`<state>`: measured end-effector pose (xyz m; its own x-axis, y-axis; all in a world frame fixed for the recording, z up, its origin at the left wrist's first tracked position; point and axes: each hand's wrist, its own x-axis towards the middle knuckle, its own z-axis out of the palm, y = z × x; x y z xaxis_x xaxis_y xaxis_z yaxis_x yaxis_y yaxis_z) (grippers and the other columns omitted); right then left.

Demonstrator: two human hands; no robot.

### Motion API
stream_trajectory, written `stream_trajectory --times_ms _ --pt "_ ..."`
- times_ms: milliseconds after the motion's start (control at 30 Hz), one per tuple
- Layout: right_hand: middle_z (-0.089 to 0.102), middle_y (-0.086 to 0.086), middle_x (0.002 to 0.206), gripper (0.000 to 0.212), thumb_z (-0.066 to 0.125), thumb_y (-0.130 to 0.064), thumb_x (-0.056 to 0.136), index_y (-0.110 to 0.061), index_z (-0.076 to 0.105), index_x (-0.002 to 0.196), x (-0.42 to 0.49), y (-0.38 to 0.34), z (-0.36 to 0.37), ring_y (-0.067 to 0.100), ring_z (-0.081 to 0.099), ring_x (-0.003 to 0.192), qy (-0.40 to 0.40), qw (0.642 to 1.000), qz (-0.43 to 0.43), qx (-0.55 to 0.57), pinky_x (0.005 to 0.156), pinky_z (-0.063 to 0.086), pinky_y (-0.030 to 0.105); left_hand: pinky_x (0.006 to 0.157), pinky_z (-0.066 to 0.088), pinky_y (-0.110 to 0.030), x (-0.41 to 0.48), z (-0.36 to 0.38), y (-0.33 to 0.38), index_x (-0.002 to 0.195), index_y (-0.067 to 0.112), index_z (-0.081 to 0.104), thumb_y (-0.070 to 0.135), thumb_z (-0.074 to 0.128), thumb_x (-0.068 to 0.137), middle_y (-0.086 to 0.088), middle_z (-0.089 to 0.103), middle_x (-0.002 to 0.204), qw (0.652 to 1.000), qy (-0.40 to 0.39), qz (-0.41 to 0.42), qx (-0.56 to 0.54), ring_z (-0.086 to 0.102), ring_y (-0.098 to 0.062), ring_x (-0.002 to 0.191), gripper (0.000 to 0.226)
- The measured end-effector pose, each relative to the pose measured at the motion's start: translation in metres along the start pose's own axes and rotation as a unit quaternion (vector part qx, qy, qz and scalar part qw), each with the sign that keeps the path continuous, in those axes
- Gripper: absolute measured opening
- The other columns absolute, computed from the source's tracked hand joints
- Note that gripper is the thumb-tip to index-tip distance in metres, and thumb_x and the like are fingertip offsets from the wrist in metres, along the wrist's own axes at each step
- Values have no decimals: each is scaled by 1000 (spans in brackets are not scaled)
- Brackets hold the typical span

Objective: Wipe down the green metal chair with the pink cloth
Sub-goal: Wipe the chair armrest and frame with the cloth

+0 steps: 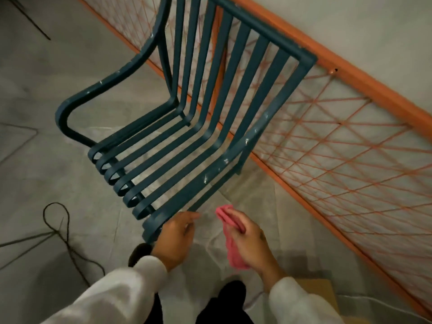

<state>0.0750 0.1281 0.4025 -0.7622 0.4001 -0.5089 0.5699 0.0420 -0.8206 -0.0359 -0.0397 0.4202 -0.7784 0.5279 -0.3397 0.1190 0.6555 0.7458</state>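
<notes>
**Pink cloth in the right hand, just off the chair's front corner**

A grey concrete floor (46,71) fills the view, with a clear plastic sheet (252,197) spread under the near part of it. An orange frame strung with crossing cords (374,97) runs along the wall. A black cable (67,232) loops on the floor at the left.

The green metal chair (261,123) stands in front of the frame, seen from above. Its paint is scuffed white in spots along both armrests.

The right hand (251,242) has its fingers curled round the pink cloth (233,253). The cloth is bunched, with one end poking out above the fingers and the rest hanging below the palm. It is near the chair's front corner but apart from it.

The left hand (176,239) lies against the curled front end of the near armrest, fingers loosely bent (whether they actually clasp the metal cannot be told). Both arms wear white sleeves (131,288).
</notes>
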Motion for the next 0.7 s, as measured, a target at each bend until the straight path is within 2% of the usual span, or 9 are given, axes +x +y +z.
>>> stream_trajectory --times_ms 100,167,333,367,467,533,600,633,700 --pt "56 -27 126 39 62 -29 95 -48 54 128 11 12 -11 -6 56 109 -11 1000 3 8 80 49 7 99 42 -21 -8 30 -9 123 17 61 7 53 94 -2 63 122 998 6 -69 5 59 -18 113 32" --pt "55 -25 122 39 61 -32 95 -50 50 128 25 17 -10 0 59 106 -25 1000 3 -1 79 52 13 102 41 -23 -2 43 -21 127 20 57 11 52 95 0 60 127 996 14 -84 20 57 -17 118 35" --pt "53 -22 130 42 57 -22 98 -41 49 135 94 45 11 -3 53 113 -44 998 -44 -17 75 43 4 108 35 -32 44 75 -72 136 16 49 10 52 93 -7 49 140 991 86 -80 66 45 -25 130 43" --pt "53 -25 129 43 56 -21 99 -39 50 137 109 51 18 -5 52 114 -43 997 -58 -18 76 43 3 110 32 -33 55 81 -83 139 18 46 12 51 94 -5 44 144 988 105 -82 75 40 -25 134 46" --pt "55 -40 109 39 56 -16 99 -32 54 134 151 73 36 -27 52 97 -32 992 -117 -18 75 42 -4 114 25 -35 81 99 -116 142 19 42 16 52 95 -2 38 149 978 158 -47 129 33 -25 138 48" --pt "56 -43 105 36 56 -18 100 -34 56 132 174 87 44 -30 51 95 0 989 -147 -3 84 44 -1 117 17 -37 92 109 -134 144 18 38 19 52 95 -1 33 153 970 176 -27 163 26 -25 142 51" --pt "53 -43 109 36 54 -24 100 -40 54 133 195 97 49 -28 49 98 43 982 -184 -14 95 44 6 121 8 -40 101 117 -150 147 18 33 23 49 96 0 25 157 961 181 -12 210 16 -22 147 53" --pt "54 -41 114 36 53 -25 101 -41 53 134 206 102 52 -26 48 102 56 974 -219 -23 98 43 9 122 6 -40 106 122 -158 148 19 31 25 48 97 0 22 158 954 196 5 228 12 -20 148 54" --pt "55 -25 132 38 50 -25 102 -40 51 138 231 109 54 -12 49 121 66 950 -300 -51 105 42 19 121 2 -37 112 128 -169 148 18 30 25 48 97 -1 23 158 942 227 36 245 12 -19 148 54"
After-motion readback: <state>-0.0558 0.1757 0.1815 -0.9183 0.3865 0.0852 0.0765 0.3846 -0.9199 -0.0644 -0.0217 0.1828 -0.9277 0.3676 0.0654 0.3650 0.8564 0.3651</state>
